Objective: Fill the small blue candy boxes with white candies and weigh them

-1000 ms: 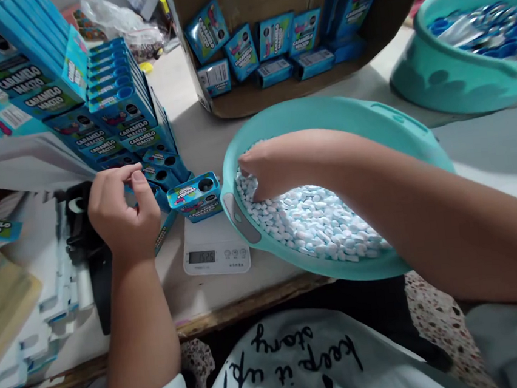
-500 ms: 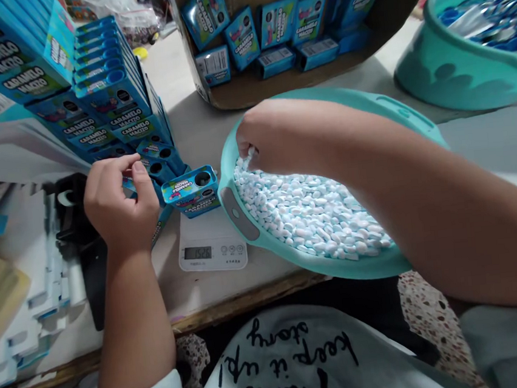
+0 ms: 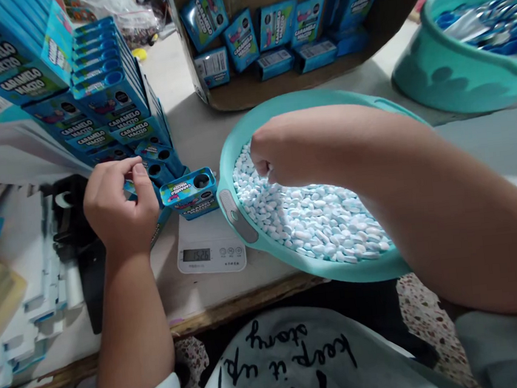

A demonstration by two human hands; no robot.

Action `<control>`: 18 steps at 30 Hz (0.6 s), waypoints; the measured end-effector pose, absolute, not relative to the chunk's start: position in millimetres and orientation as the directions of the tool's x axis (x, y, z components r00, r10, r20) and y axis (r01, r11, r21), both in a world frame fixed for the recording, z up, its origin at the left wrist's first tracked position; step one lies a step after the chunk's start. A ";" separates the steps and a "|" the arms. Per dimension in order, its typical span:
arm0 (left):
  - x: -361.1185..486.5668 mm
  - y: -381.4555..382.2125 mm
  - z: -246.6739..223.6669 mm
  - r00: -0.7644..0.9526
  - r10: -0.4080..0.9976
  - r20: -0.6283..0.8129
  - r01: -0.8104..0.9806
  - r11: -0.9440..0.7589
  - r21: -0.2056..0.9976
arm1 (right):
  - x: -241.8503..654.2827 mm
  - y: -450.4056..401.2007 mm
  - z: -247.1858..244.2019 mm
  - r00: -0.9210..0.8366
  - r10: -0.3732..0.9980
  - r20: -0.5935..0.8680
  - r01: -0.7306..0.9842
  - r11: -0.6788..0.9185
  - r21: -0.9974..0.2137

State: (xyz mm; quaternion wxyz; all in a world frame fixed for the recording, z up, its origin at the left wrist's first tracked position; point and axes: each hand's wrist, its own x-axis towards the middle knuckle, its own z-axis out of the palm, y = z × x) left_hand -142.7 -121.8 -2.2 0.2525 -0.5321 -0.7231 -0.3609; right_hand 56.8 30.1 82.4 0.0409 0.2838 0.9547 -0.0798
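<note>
Right hand (image 3: pixel 277 149) fingers curled over candies (image 3: pixel 316 219), left hand (image 3: pixel 117 201) fingers pinched together.

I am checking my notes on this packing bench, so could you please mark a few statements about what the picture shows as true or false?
1. The right hand is over the teal basin of small white and blue candies. True.
2. A small blue box stands on the scale. True.
3. The scale's display is dark and blank. False: digits show on it, though too small to read surely.
4. The left hand lies in the candies. False: it is left of the scale, by the stacked blue boxes.
5. The cardboard carton at the back holds only loose candies. False: it holds blue boxes.
</note>
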 end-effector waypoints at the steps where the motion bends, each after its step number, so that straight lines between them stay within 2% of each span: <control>1: -142.7 -121.5 -2.5 -0.299 0.588 0.751 0.954 0.171 0.246 | 56.0 27.0 85.3 -0.787 0.563 -0.252 0.587 0.809 -0.027; 2: -142.6 -121.4 -2.8 -0.296 0.588 0.753 0.955 0.169 0.244 | 55.0 24.3 88.4 -0.726 0.582 -0.368 0.596 0.798 0.087; 3: -142.7 -121.2 -3.1 -0.295 0.586 0.755 0.955 0.166 0.244 | 54.2 22.2 91.2 -0.698 0.583 -0.417 0.579 0.801 0.151; 5: -143.1 -121.1 -3.7 -0.296 0.584 0.756 0.955 0.159 0.251 | 53.7 21.1 94.1 -0.747 0.551 -0.372 0.537 0.830 0.150; 13: -147.1 -119.2 -9.0 -0.320 0.528 0.787 0.947 0.143 0.289 | 55.7 27.4 99.4 -0.863 0.486 -0.139 0.491 0.871 0.004; 18: -144.1 -117.7 -8.1 -0.359 0.544 0.759 0.932 0.163 0.324 | 49.3 17.4 98.9 -0.949 0.313 0.045 0.297 0.929 -0.220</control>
